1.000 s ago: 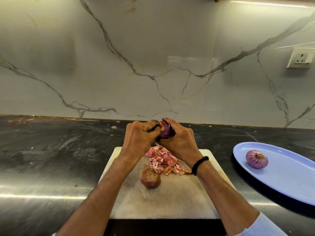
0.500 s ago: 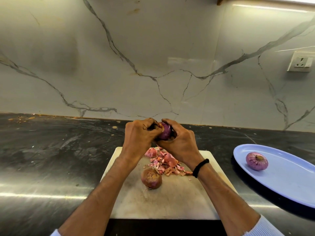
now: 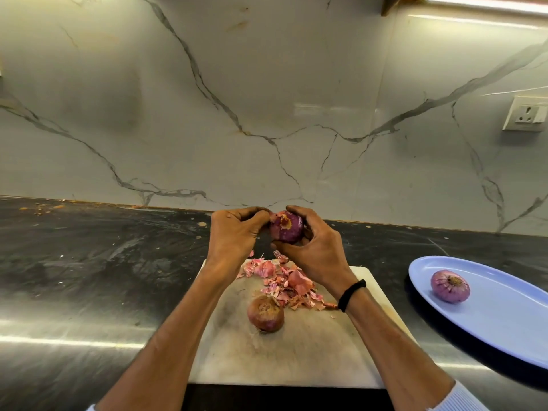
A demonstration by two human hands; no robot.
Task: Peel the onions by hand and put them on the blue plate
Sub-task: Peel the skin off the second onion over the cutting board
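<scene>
My right hand [image 3: 317,247] grips a purple, mostly peeled onion [image 3: 287,227] above the far edge of the cutting board [image 3: 296,360]. My left hand [image 3: 234,235] pinches a flap of papery skin at the onion's top left. An unpeeled brown-skinned onion [image 3: 265,314] lies on the board near its middle. A pile of pink onion skins [image 3: 284,280] lies just behind it. At the right, a peeled onion [image 3: 450,286] rests on the blue plate [image 3: 504,327].
The board sits on a dark stone counter [image 3: 89,277] against a marble-patterned wall. A white wall socket [image 3: 526,114] is at the upper right. A few crumbs [image 3: 44,207] lie at the counter's back left.
My hands have parted a little around the onion, showing more of its purple surface. My left hand now pulls a skin flap away at the top. The other onions have not moved.
</scene>
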